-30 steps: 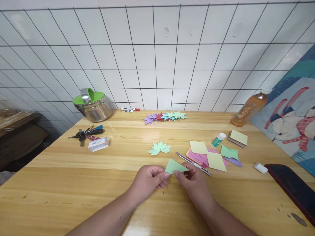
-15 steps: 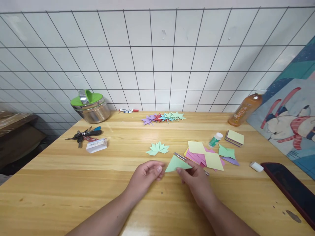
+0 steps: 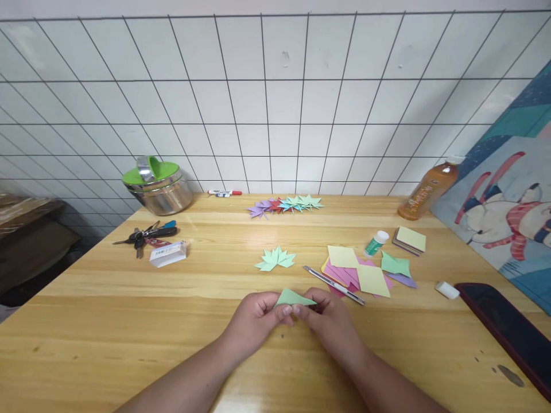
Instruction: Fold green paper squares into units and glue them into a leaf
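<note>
A folded green paper triangle is pinched between both hands above the near part of the table. My left hand grips its left end, with the thumb along the lower edge. On the right end, my right hand is closed, its thumb close to the left one. Fingers hide the lower edge of the paper. Just beyond the hands lies a light green folded-paper leaf with several points. A slim utility knife rests to the right, its far end beside pink and yellow paper squares.
Several folded-paper leaves line the wall side. At left are a steel pot, keys and a small box. On the right stand a glue stick and bottle, with an eraser and phone nearby.
The green triangle has moved left and lower, away from the knife, which now shows in full. My left hand, earlier beside the paper, has closed on it.
</note>
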Demonstrator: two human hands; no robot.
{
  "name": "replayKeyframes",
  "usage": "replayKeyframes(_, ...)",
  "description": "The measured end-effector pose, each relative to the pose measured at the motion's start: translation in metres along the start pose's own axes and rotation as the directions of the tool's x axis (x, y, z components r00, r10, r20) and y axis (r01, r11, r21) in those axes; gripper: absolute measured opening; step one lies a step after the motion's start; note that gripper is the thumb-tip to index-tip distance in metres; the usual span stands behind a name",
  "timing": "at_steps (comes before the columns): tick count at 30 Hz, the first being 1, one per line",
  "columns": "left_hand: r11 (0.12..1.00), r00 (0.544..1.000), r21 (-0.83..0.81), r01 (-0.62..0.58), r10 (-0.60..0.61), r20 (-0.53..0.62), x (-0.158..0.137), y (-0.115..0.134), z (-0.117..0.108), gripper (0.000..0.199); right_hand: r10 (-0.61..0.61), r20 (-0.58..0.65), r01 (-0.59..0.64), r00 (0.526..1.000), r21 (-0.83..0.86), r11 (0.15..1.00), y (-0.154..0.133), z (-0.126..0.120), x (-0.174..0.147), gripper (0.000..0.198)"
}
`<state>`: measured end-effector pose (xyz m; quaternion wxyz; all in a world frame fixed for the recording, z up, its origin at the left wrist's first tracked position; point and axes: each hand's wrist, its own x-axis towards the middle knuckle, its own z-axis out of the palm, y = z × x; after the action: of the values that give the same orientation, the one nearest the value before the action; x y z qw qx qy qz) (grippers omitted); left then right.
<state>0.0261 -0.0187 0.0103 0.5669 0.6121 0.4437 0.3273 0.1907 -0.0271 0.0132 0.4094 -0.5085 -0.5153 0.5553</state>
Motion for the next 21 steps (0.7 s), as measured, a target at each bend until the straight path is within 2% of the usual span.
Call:
replayKeyframes(4,0.997,0.997,0.061,0.047,-0.043,-0.068,0.000,-0.001,-0.002,0.029,0.002,-0.038,-0.002,0.999,0.001,1.000,0.004,-0.003,0.002,0.031)
replayKeyframes(7,0.992,0.985,0.038,0.118,-0.112,-0.133,0.001,0.000,-0.005,0.029,-0.024,-0.141,0.023,0.990,-0.004,1.000,0.004,-0.012,0.006,0.032)
replayKeyframes(10,0.990,0.976,0.005,0.140,-0.138,-0.166,0.002,0.002,-0.006,0.031,-0.037,-0.235,0.035,0.971,-0.011,0.999,0.000,-0.021,0.008,0.032)
replayKeyframes(13,0.990,0.980,0.041,0.136,-0.129,-0.154,0.003,0.003,-0.006,0.032,-0.135,-0.270,0.113,0.953,-0.097,0.989,-0.005,-0.022,0.007,0.026)
replayKeyframes(15,0.990,0.988,0.097,0.106,-0.094,-0.126,0.002,0.002,-0.004,0.030,-0.303,-0.217,0.257,0.928,-0.213,0.942,-0.005,-0.019,0.003,0.020)
replayKeyframes(17,0.988,0.994,0.138,0.062,-0.049,-0.093,0.000,0.002,-0.002,0.029,-0.472,-0.087,0.420,0.877,-0.336,0.843,-0.004,-0.015,0.000,0.022)
replayKeyframes(19,0.989,0.998,0.143,0.034,-0.025,-0.065,-0.001,0.003,-0.001,0.027,-0.563,0.038,0.524,0.826,-0.423,0.740,-0.002,-0.011,-0.002,0.024)
replayKeyframes(21,0.991,0.998,0.133,0.033,-0.026,-0.055,-0.002,0.003,0.000,0.026,-0.590,0.086,0.556,0.803,-0.466,0.688,0.000,-0.009,-0.002,0.025)
